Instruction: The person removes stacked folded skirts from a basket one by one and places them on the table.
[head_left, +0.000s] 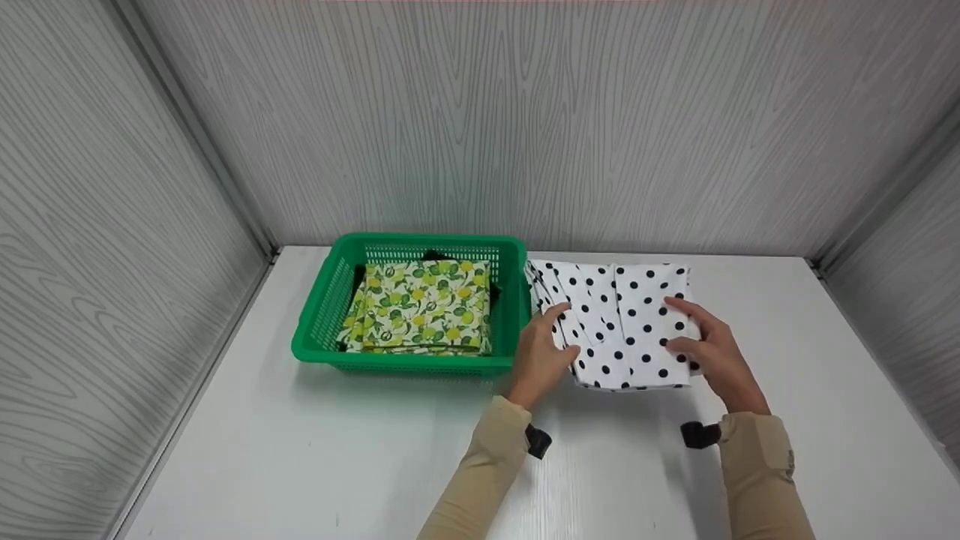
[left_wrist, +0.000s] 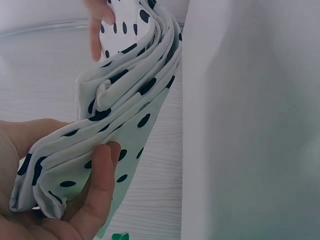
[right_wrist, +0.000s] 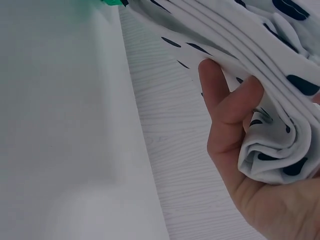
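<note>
Head view: my left grip [head_left: 541,356] and right grip [head_left: 716,360] are both clamped on the folded polka-dot cloth [head_left: 634,326], just right of the green basket [head_left: 427,361]. Inside lies a folded lemon-print cloth [head_left: 427,304] — that one looks done. Left wrist: fingers curled round the layered edge. Right wrist: opposite edge held likewise — folding appears mostly finished, polka-dot cloth not yet released.

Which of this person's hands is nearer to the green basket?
Left. The left hand is by the green basket's near right corner, gripping the left side of the polka-dot cloth; the right hand is farther right, gripping the cloth's opposite side.
</note>
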